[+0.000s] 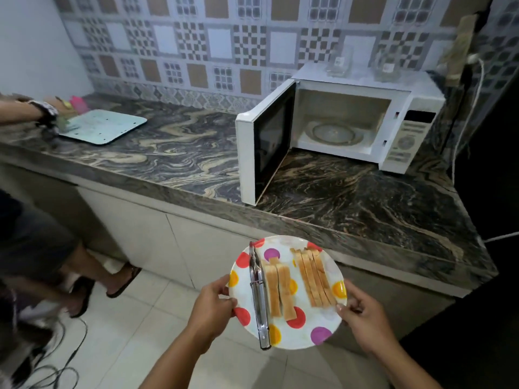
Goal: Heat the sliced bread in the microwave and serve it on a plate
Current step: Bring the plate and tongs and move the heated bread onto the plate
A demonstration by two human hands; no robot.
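We grip the plate (306, 336) by its rims, left hand (213, 307) and right hand (362, 318) closed on it (bread slices (314, 279), tongs (258, 299) aboard); microwave (351, 122) door open.

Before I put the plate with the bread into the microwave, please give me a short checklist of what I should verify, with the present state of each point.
1. Microwave door open: ok, it is swung wide to the left.
2. Turntable free: ok, nothing lies on it.
3. Plate held firmly: ok, left hand and right hand grip opposite rims.
4. No metal on the plate: not ok, metal tongs lie beside the bread slices.
5. Counter in front of the opening free: ok.
6. Plate microwave-safe: cannot tell.
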